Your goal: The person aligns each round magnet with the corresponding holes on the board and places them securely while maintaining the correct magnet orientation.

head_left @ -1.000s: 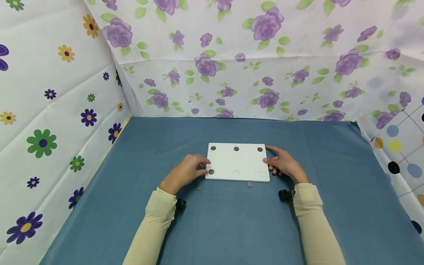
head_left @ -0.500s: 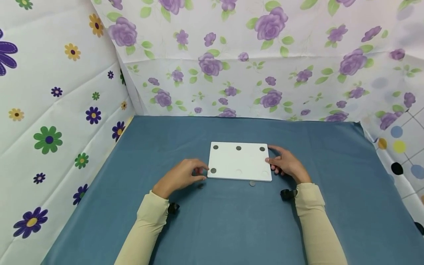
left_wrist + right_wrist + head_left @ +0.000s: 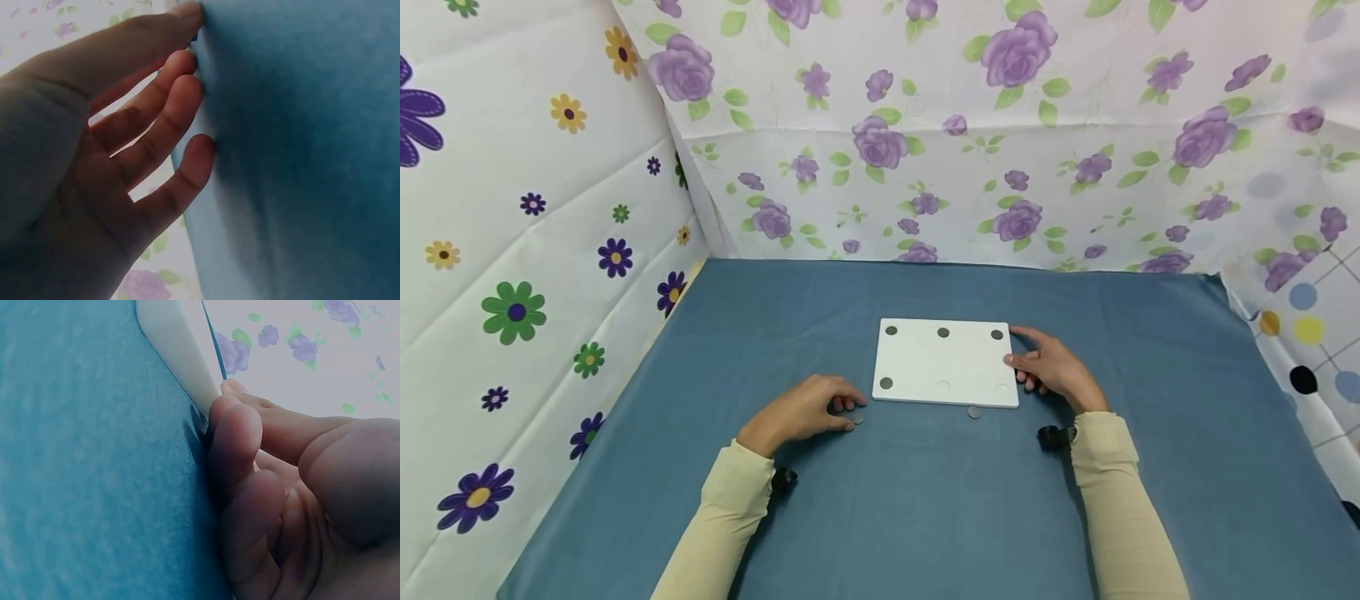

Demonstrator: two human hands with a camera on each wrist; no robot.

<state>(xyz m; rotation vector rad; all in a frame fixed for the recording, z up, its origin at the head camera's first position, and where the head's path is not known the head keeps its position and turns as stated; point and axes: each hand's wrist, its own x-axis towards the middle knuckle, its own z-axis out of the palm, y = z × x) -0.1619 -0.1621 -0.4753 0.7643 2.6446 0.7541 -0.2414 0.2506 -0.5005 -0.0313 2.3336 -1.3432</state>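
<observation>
A white rectangular board (image 3: 945, 367) lies on the blue cloth with several round recesses. Dark coin-like discs fill its back row and the front-left recess; the front-middle and front-right recesses show bare. My right hand (image 3: 1054, 369) grips the board's right edge, thumb on top and fingers at the side, also seen in the right wrist view. My left hand (image 3: 805, 410) is low over the cloth, left of the board, thumb and forefinger apart around a loose coin-like disc (image 3: 857, 420). Whether the thumb touches that disc is hard to tell. Another loose disc (image 3: 973, 412) lies by the board's front edge.
Blue cloth (image 3: 880, 517) covers the table. A white sheet with purple roses (image 3: 880, 142) hangs behind it, and a flower-printed sheet (image 3: 550, 317) hangs at the left. A dotted sheet (image 3: 1318, 350) borders the right side.
My left hand has left the board's front-left disc, moving left and toward me, down to the loose disc on the cloth. My right hand keeps its grip on the board.
</observation>
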